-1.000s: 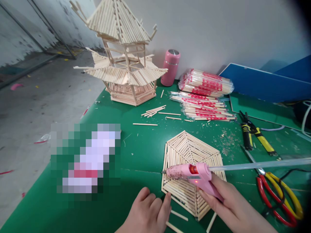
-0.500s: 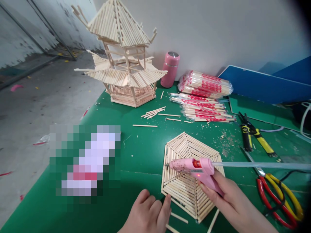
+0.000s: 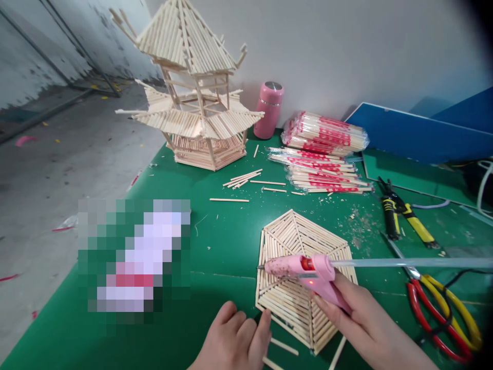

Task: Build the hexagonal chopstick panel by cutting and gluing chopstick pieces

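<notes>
My right hand (image 3: 360,316) is wrapped round the handle of a pink hot glue gun (image 3: 287,268). A long clear glue stick (image 3: 393,262) sticks out of its back, and a small orange light glows on its side. The metal nozzle points left, over the left edge of a flat six-sided panel of wooden sticks (image 3: 287,303). My left hand (image 3: 234,339) lies at the panel's lower left corner, fingers curled, one fingertip at the edge. Whether those fingers hold anything is hidden. Loose sticks (image 3: 284,346) lie beside this hand.
A stick pagoda model (image 3: 202,123) stands at the back, near a pink flask (image 3: 268,110) and wrapped chopstick bundles (image 3: 327,136). To the right lie wire strippers (image 3: 408,216) and red-and-yellow-handled pliers (image 3: 418,298). A pixelated patch (image 3: 154,246) covers something on the left.
The glue gun has shifted slightly left and down, its nozzle now over the panel's left rim. My left hand and the panel have stayed almost still.
</notes>
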Action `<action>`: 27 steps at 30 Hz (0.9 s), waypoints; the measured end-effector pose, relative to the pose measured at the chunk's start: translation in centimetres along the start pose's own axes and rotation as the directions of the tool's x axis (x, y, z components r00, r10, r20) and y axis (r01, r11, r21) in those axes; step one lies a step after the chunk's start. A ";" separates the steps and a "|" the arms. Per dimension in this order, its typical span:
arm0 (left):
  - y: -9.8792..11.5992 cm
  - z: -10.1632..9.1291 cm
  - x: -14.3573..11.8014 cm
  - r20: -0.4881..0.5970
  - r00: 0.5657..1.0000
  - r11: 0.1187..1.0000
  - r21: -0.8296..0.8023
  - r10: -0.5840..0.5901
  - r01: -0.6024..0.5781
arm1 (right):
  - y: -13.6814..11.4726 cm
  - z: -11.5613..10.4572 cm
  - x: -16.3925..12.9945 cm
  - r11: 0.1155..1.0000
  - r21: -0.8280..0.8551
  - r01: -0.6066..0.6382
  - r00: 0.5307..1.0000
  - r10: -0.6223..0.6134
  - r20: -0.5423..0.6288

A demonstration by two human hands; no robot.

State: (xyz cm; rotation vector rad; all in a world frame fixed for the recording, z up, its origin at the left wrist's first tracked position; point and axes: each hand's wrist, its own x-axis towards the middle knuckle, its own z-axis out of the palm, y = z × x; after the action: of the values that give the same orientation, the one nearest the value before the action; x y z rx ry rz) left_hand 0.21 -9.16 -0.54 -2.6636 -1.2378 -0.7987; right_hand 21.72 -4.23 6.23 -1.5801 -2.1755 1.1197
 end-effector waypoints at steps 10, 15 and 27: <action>0.0 -0.1 0.2 0.004 1.000 1.000 0.002 0.009 -0.009 | 0.2 -0.2 0.5 0.991 0.131 -0.036 0.999 0.039 -0.022; 0.1 0.1 -0.1 0.000 1.000 1.000 -0.006 0.000 0.000 | 0.5 -0.1 -0.2 0.994 0.093 -0.066 0.997 0.068 -0.021; -0.1 0.2 0.2 -0.027 1.000 1.000 0.016 0.000 0.000 | 0.5 -0.1 1.0 0.986 0.157 -0.063 0.998 0.067 -0.018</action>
State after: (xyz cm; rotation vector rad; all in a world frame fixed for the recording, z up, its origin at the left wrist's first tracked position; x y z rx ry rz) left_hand 0.30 -8.96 -0.60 -2.6314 -1.2327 -0.8179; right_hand 21.70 -3.27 5.73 -1.5972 -1.9805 1.2515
